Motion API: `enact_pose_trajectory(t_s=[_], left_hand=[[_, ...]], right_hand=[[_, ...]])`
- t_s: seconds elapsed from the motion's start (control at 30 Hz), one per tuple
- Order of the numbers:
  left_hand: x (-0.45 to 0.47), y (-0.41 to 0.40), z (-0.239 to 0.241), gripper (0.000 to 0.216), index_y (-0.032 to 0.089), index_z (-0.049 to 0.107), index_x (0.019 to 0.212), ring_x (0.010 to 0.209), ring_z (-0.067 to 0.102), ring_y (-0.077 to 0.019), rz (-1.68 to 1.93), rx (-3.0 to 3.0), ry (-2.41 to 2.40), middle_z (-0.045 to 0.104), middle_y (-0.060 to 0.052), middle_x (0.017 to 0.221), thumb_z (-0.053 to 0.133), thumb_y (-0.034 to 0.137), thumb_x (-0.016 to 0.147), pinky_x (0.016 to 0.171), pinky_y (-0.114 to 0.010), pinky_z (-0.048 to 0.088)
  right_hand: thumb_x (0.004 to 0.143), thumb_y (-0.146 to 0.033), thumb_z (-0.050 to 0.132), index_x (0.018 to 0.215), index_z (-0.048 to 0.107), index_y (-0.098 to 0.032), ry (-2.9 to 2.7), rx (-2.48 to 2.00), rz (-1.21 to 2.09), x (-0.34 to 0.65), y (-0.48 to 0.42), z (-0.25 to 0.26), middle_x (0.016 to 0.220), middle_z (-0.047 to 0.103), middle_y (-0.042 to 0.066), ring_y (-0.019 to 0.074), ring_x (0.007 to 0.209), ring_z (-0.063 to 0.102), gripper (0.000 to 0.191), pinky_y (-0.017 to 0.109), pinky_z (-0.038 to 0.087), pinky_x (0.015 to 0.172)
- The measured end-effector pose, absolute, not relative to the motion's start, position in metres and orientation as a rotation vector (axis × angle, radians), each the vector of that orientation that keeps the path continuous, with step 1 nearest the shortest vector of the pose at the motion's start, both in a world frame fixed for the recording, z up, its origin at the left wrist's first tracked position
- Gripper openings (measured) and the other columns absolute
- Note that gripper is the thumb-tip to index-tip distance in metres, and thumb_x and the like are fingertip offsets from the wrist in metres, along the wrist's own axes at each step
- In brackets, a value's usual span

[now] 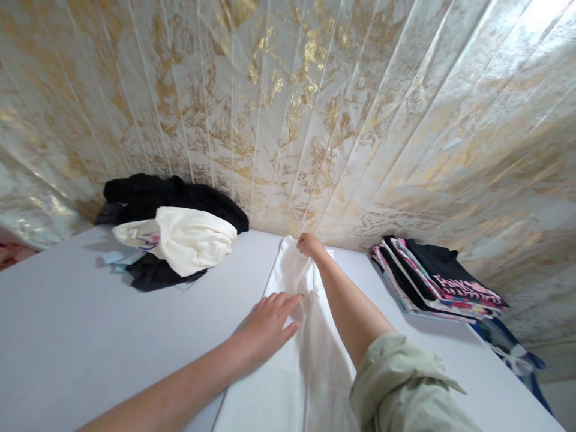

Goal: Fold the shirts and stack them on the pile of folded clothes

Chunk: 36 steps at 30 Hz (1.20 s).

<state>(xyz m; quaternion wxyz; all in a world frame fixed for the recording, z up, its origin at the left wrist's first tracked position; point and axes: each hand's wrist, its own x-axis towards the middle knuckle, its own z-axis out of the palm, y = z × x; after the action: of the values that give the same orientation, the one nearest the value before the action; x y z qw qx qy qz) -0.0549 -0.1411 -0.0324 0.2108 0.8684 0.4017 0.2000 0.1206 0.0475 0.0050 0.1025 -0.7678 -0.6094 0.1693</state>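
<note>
A long white garment (274, 366) lies lengthwise on the white table (67, 348), running from the near edge of the view toward the curtain; its exact kind is hard to tell. My left hand (275, 321) rests on its middle, palm down with the fingers spread. At the far end, my right hand (310, 246) is closed on the cloth near its top edge, fingers pinched together. Soft creases run along the fabric between my two hands. The near end of the garment passes out of view.
To the left is a loose heap with a cream garment (193, 237), black clothing (180, 195) and a dark cloth (157, 273). A folded clothes stack (436, 279) sits at the right edge, with blue straps (513, 354) hanging below. A gold-patterned curtain (279, 120) hangs behind the table.
</note>
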Motion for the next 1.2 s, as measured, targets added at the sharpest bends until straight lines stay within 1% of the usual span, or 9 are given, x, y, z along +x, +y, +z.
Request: enact_pose_trajectory(t_s=[0.13, 0.23, 0.37, 0.57, 0.77, 0.87, 0.97, 1.13, 1.2], left_hand=[[-0.055, -0.134, -0.035, 0.048, 0.028, 0.045, 0.136, 0.109, 0.052, -0.0234, 0.541, 2.47, 1.082, 0.058, -0.006, 0.112, 0.052, 0.033, 0.089, 0.096, -0.039, 0.04], [-0.053, -0.133, -0.038, 0.047, 0.03, 0.046, 0.137, 0.107, 0.053, -0.022, 0.56, 2.468, 1.104, 0.057, -0.005, 0.11, 0.051, 0.035, 0.09, 0.094, -0.037, 0.041], [-0.052, -0.133, -0.039, 0.049, 0.032, 0.046, 0.137, 0.102, 0.056, -0.0219, 0.605, 2.458, 1.145, 0.058, -0.005, 0.108, 0.052, 0.035, 0.089, 0.092, -0.037, 0.043], [-0.051, -0.132, -0.037, 0.047, 0.03, 0.05, 0.135, 0.092, 0.06, -0.0223, 0.629, 2.39, 1.244, 0.057, -0.008, 0.109, 0.054, 0.034, 0.089, 0.087, -0.038, 0.047], [-0.049, -0.131, -0.043, 0.034, 0.029, 0.062, 0.12, 0.094, 0.06, -0.0231, 0.651, 2.404, 1.281, 0.056, -0.008, 0.107, 0.053, 0.038, 0.089, 0.088, -0.039, 0.047], [-0.049, -0.131, -0.045, 0.027, 0.028, 0.065, 0.112, 0.093, 0.06, -0.0221, 0.675, 2.391, 1.284, 0.057, -0.007, 0.107, 0.053, 0.036, 0.089, 0.088, -0.038, 0.048], [-0.051, -0.132, -0.043, 0.022, 0.026, 0.068, 0.102, 0.091, 0.061, -0.0206, 0.687, 2.357, 1.279, 0.058, -0.007, 0.108, 0.052, 0.033, 0.09, 0.088, -0.037, 0.047], [-0.051, -0.132, -0.039, 0.021, 0.022, 0.069, 0.093, 0.088, 0.061, -0.0192, 0.72, 2.309, 1.249, 0.061, -0.006, 0.107, 0.05, 0.031, 0.09, 0.086, -0.035, 0.047], [-0.051, -0.131, -0.039, 0.023, 0.021, 0.069, 0.091, 0.086, 0.062, -0.0187, 0.733, 2.27, 1.265, 0.062, -0.005, 0.105, 0.048, 0.032, 0.091, 0.084, -0.034, 0.047]], right_hand=[[0.075, -0.01, 0.06, 0.081, 0.061, -0.017, -1.751, -2.181, 0.669, 0.116, 0.048, 0.023, 0.064, 0.065, 0.001, 0.0119, 0.056, 0.063, 0.008, 0.02, 0.048, 0.056], [0.078, -0.01, 0.06, 0.08, 0.058, -0.016, -1.705, -2.13, 0.779, 0.11, 0.043, 0.034, 0.06, 0.063, 0.0, 0.0099, 0.048, 0.06, 0.007, 0.02, 0.048, 0.052], [0.078, -0.01, 0.061, 0.074, 0.055, -0.016, -1.685, -2.092, 0.825, 0.104, 0.036, 0.043, 0.057, 0.062, 0.001, 0.0121, 0.048, 0.061, 0.009, 0.022, 0.05, 0.051], [0.073, -0.006, 0.062, 0.067, 0.053, -0.017, -1.693, -2.054, 0.733, 0.098, 0.034, 0.05, 0.051, 0.054, -0.002, 0.0132, 0.054, 0.059, 0.015, 0.025, 0.052, 0.054], [0.073, -0.011, 0.067, 0.061, 0.051, -0.015, -1.709, -2.02, 0.712, 0.091, 0.031, 0.051, 0.047, 0.053, -0.002, 0.0105, 0.051, 0.056, 0.02, 0.022, 0.051, 0.052], [0.075, -0.013, 0.068, 0.063, 0.05, -0.015, -1.703, -2.021, 0.728, 0.089, 0.029, 0.049, 0.045, 0.053, -0.002, 0.0106, 0.048, 0.057, 0.021, 0.021, 0.051, 0.05], [0.077, -0.013, 0.065, 0.067, 0.052, -0.014, -1.695, -2.027, 0.749, 0.088, 0.028, 0.047, 0.045, 0.054, -0.001, 0.0116, 0.047, 0.059, 0.016, 0.021, 0.051, 0.05], [0.077, -0.012, 0.063, 0.077, 0.056, -0.013, -1.688, -2.022, 0.71, 0.092, 0.033, 0.046, 0.043, 0.053, -0.003, 0.0118, 0.045, 0.059, 0.007, 0.02, 0.049, 0.05], [0.076, -0.011, 0.064, 0.076, 0.058, -0.013, -1.69, -2.004, 0.684, 0.094, 0.035, 0.047, 0.043, 0.053, -0.003, 0.0104, 0.044, 0.057, 0.007, 0.019, 0.049, 0.052]])
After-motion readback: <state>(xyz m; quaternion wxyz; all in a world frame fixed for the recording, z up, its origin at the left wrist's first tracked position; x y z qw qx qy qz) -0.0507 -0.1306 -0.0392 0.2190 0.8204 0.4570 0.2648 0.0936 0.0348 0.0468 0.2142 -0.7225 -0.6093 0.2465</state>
